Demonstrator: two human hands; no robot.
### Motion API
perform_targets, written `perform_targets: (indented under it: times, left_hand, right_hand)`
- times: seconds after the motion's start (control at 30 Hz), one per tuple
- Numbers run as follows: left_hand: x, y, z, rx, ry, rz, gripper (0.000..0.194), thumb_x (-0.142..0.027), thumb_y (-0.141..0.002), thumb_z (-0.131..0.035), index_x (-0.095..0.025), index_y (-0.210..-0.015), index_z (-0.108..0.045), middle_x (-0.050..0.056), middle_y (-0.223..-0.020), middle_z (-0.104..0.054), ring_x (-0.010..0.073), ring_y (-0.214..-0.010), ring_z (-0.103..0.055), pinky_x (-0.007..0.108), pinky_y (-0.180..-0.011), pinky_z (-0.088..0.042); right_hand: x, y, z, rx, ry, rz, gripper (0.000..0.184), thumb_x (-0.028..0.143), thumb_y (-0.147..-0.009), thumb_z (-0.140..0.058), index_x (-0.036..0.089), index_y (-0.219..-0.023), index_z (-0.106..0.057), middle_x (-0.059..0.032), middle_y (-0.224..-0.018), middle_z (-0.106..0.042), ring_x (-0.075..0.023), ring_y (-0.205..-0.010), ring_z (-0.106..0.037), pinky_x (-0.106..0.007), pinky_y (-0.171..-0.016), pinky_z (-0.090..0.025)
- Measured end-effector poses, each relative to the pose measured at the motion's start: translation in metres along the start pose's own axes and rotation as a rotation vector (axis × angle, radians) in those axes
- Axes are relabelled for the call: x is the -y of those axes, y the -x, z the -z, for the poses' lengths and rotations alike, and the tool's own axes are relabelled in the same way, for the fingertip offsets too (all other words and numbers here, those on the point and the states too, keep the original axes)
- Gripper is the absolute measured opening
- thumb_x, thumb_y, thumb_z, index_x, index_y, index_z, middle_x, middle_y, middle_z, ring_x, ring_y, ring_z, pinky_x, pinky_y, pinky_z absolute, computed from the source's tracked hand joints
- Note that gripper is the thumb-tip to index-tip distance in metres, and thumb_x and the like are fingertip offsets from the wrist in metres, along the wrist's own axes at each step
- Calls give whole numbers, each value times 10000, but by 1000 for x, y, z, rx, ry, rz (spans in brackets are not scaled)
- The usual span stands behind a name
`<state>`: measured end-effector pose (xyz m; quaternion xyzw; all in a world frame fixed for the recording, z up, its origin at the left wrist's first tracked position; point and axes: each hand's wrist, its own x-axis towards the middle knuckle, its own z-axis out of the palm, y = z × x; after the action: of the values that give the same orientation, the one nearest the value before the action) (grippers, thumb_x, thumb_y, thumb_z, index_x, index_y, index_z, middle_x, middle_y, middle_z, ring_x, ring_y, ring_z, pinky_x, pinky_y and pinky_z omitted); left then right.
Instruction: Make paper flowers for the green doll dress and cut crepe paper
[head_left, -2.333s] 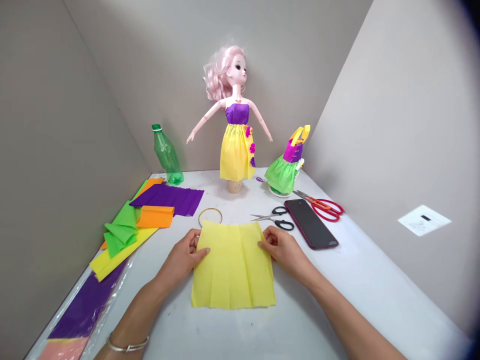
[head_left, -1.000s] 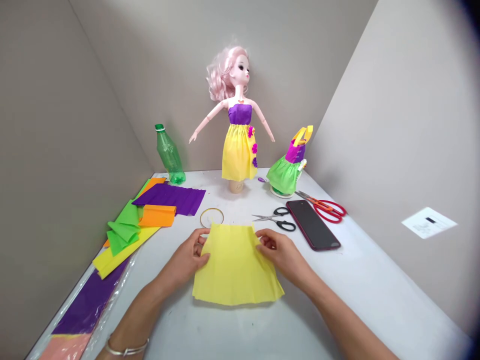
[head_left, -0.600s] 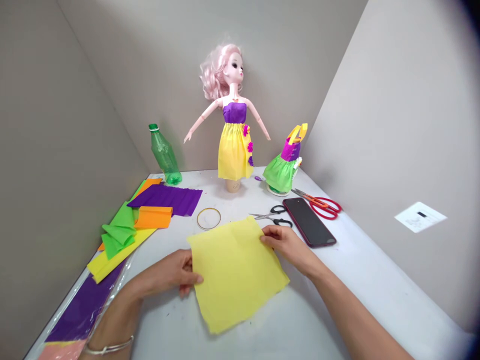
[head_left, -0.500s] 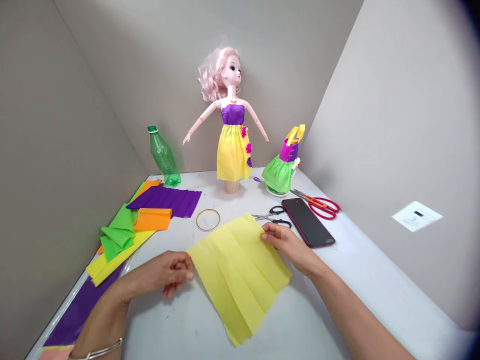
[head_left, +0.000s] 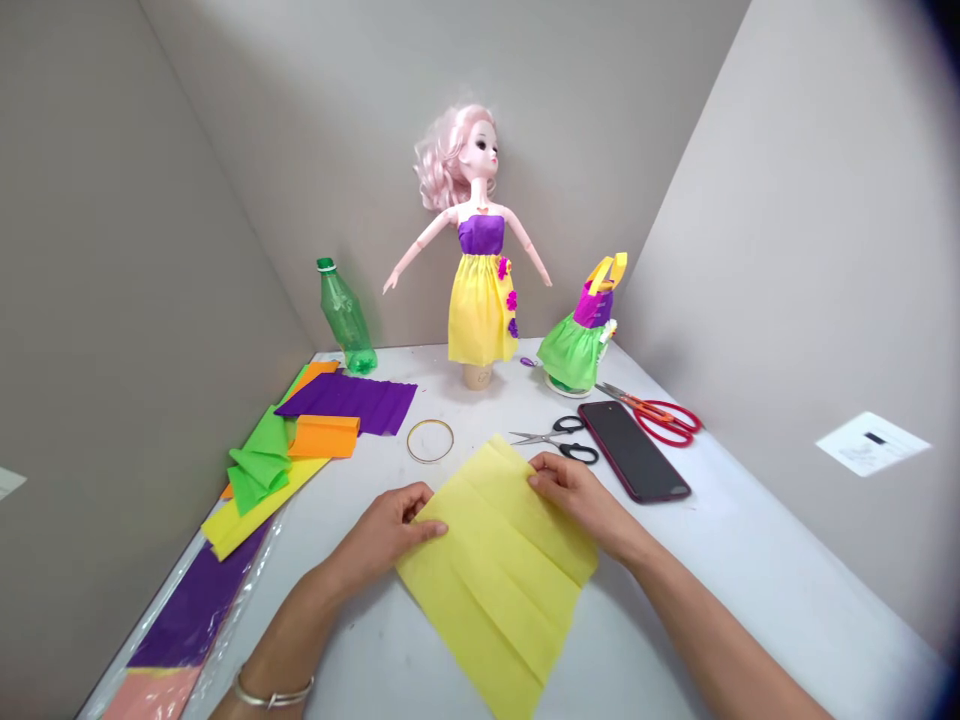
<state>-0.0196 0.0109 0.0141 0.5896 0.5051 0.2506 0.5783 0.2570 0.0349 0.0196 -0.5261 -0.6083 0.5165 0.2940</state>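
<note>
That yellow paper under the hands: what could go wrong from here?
The yellow crepe paper looks thin, so it might tear if the left hand and right hand pull it apart. Its creased folds look loose and could spring open if let go. Its far corner lies close to the black-handled scissors, whose blades might snag it if it slides.

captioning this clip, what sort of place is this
Probably a small paper-craft work area: a white table boxed in by grey walls, with a sheet of yellow crepe paper, red-handled scissors, and a doll wearing a paper dress.
</note>
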Motion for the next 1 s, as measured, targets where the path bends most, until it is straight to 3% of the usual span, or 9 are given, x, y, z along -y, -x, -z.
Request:
perform_targets:
  times: [0.27,0.47,0.67,0.77,0.83,0.9,1.0]
  left_hand:
    - [6,-1,9,-55,-17,-34,227,-392,-792,-639,-173,-798,-578,-1,-789,-605,169,-717,-565,246,-622,-415]
    - [4,-1,8,-88,2,-10,238,-398,-788,-646,-177,-773,-561,-26,-729,-590,146,-642,-546,232,-581,-391]
    - [5,-1,19,-103,-37,-19,284,-455,-804,-613,-173,-829,-604,4,-757,-642,181,-676,-591,256,-602,-431]
    - [8,-2,37,-330,-359,-147,234,-399,-863,-523,-189,-869,-626,24,-811,-651,200,-759,-597,281,-676,-459]
    - [11,-3,55,-518,-568,-193,159,-291,-830,-524,-204,-898,-639,53,-924,-647,242,-904,-580,345,-824,-455]
    - [15,-3,74,-602,-639,-180,189,-195,-741,-564,-207,-908,-653,87,-1002,-620,309,-1038,-517,440,-951,-381]
    - [19,-6,101,-691,-670,-153,260,-124,-648,-587,-210,-886,-649,111,-1034,-595,363,-1121,-446,505,-1007,-294]
  right_hand:
    - [2,3,-3,83,-44,-48,330,519,-825,-584,189,-809,-585,-12,-755,-648,-163,-625,-587,-249,-538,-413]
    - [-2,1,-4,46,-1,-67,334,504,-820,-588,184,-733,-548,11,-680,-581,-133,-562,-526,-236,-500,-374]
    - [-1,-1,-4,47,32,-27,376,553,-824,-564,187,-741,-559,22,-646,-535,-124,-554,-470,-239,-507,-334]
    - [2,-1,-5,39,59,-12,395,571,-825,-538,191,-722,-557,36,-602,-470,-113,-527,-393,-241,-487,-277]
    - [3,-1,-6,39,59,-17,392,569,-823,-532,194,-712,-551,44,-585,-439,-109,-513,-353,-244,-480,-253]
    - [3,0,-6,41,54,-18,381,558,-825,-531,194,-716,-552,44,-588,-439,-108,-516,-345,-245,-482,-244]
    - [2,1,-7,49,60,2,357,529,-839,-534,190,-731,-560,39,-606,-454,-112,-538,-362,-243,-489,-250]
